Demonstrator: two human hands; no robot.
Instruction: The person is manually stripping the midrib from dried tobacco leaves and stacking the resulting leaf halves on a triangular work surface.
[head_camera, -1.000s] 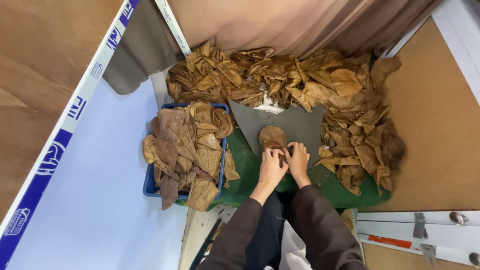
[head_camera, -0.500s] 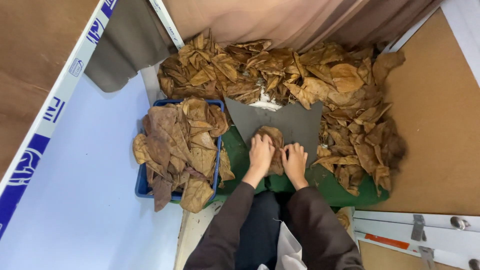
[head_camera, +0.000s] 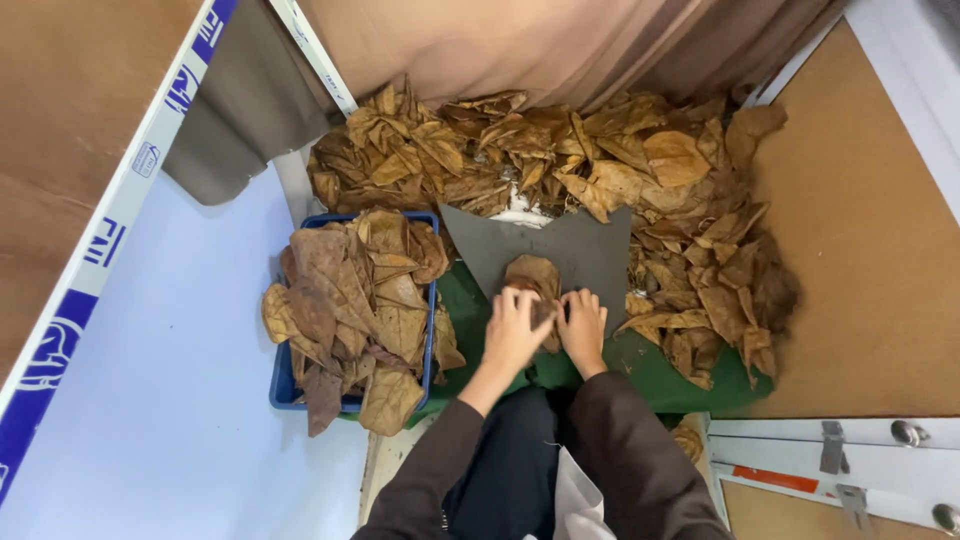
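A brown dried leaf lies flat on a grey sheet in front of me. My left hand presses down on the leaf's near left part with fingers spread. Beside it, my right hand rests on the leaf's near right edge. Both palms face down. The grey sheet sits on a green mat.
A blue crate heaped with dried leaves stands to the left. A large pile of loose dried leaves curves round the back and right. A brown board rises at right, a white-and-blue panel at left.
Both hands have slid forward over the leaf on the grey sheet, pressing it flat. The view has shifted slightly.
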